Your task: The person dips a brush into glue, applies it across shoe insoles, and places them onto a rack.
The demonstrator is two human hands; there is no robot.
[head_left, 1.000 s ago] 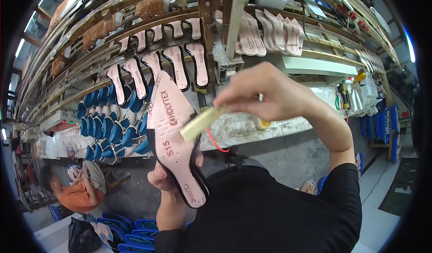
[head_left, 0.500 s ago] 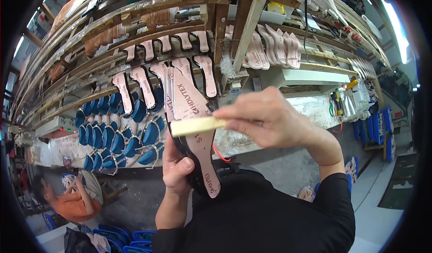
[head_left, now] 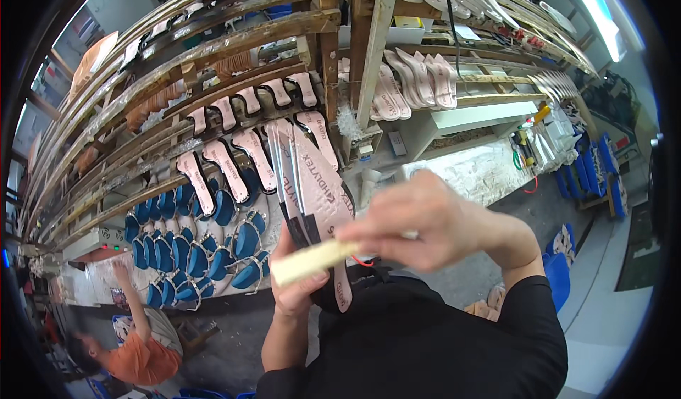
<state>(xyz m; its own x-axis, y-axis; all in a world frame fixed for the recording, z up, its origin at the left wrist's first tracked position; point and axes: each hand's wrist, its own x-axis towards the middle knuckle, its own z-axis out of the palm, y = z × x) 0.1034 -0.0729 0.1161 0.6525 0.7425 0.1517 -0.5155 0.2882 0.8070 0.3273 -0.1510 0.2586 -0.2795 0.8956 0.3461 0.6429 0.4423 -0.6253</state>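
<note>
My left hand point(head_left: 291, 296) is closed round the narrow end of a bundle of pink insoles point(head_left: 316, 179) with black edges, held upright before my chest. They are fanned slightly, so strips of their edges show on the left. My right hand point(head_left: 418, 218), blurred by motion, pinches a flat pale yellow block point(head_left: 312, 261). The block lies across the lower part of the insoles, partly covering my left hand. Whether it touches the insoles, I cannot tell.
Pink insoles with black edges point(head_left: 230, 172) hang in rows on the wooden rack point(head_left: 262, 37). Blue shoe uppers point(head_left: 202, 253) stand on the bench at left, beyond a co-worker in orange point(head_left: 145, 356). Pale insoles point(head_left: 415, 83) and a white shelf box point(head_left: 482, 119) are to the right.
My right hand has brought the yellow block lower, over my left hand. The insoles show more of their left edges. The co-worker has raised an arm toward the bench. The whole view has shifted slightly.
</note>
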